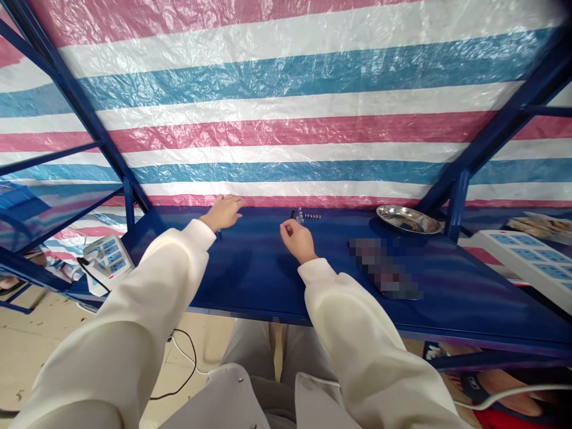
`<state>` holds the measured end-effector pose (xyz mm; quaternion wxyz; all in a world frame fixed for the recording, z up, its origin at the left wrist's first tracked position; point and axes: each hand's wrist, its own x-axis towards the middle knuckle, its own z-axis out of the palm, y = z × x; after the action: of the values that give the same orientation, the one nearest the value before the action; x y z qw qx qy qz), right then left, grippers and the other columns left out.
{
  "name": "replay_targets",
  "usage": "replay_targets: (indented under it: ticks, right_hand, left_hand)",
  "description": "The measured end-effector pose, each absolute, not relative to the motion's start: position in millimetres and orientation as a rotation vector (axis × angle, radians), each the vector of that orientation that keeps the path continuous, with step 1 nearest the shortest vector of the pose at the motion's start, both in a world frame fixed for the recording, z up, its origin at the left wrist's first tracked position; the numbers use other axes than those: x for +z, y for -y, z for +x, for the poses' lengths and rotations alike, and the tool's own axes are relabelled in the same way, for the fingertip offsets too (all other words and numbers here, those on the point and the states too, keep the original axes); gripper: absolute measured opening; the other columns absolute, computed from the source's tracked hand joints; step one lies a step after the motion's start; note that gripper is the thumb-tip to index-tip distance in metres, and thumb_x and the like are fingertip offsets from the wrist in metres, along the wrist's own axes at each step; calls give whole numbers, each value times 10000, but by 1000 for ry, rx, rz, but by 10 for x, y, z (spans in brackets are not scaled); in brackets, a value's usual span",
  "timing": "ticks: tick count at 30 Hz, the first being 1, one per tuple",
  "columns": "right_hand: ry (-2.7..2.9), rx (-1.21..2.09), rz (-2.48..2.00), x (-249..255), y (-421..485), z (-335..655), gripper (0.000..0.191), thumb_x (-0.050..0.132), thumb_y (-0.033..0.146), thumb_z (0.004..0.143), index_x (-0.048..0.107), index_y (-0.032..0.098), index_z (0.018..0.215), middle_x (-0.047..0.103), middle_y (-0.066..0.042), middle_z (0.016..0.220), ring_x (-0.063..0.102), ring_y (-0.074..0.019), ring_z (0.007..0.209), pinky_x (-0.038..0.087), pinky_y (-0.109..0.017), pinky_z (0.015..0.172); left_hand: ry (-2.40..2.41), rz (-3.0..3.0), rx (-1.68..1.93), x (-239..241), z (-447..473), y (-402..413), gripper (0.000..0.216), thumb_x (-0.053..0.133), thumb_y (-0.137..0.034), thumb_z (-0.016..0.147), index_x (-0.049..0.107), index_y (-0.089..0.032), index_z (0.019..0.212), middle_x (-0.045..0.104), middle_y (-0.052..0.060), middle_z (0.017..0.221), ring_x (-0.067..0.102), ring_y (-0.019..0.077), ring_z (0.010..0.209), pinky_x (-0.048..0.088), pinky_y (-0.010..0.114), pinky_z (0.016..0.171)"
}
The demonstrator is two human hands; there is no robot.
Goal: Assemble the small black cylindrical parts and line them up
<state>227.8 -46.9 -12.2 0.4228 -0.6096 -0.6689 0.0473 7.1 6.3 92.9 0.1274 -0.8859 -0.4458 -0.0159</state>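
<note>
Both my arms, in white sleeves, reach over a blue metal shelf [268, 280]. My left hand [223, 213] lies palm down at the shelf's far edge, fingers together and slightly bent; what is under it is hidden. My right hand [297, 238] is closed in a loose pinch, right beside a row of small metal pieces [308, 217] at the back of the shelf. Whether the fingers hold one of them I cannot make out.
A round steel dish [407, 219] stands at the back right. A dark flat object, blurred out [385, 268], lies right of my right hand. White power strips sit at the left [107, 255] and right [522, 250]. Blue frame posts and a striped tarp enclose the shelf.
</note>
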Motion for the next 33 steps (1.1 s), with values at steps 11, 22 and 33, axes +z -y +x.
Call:
replay_targets:
  ticks: [11, 22, 33]
  right_hand:
    - [1343, 123, -1939, -89, 404, 2533, 245, 413, 125, 779, 500, 139, 1007, 618, -144, 1023, 583, -233, 937, 420, -316, 766]
    - [1518, 217, -2244, -156, 383, 2519, 303, 472, 220, 804, 549, 95, 1070, 568, -179, 1132, 508, -305, 1105, 408, -410, 868]
    - [1514, 212, -2233, -239, 306, 2547, 283, 466, 251, 822, 597, 131, 1042, 566, -151, 1142, 497, -288, 1099, 400, -402, 860]
  left_hand:
    - [1269, -2876, -228, 186, 1028, 338, 640, 373, -220, 881, 98, -218, 1458, 450, 131, 1301, 465, 275, 1113, 387, 400, 854]
    - [1432, -2731, -289, -82, 1325, 195, 519, 365, -183, 891, 289, -211, 1404, 478, 130, 1249, 472, 264, 1074, 372, 395, 825]
    - [1511, -2560, -905, -16, 1110, 157, 96, 540, -242, 845, 610, -184, 878, 628, 45, 954, 565, 192, 913, 387, 336, 792]
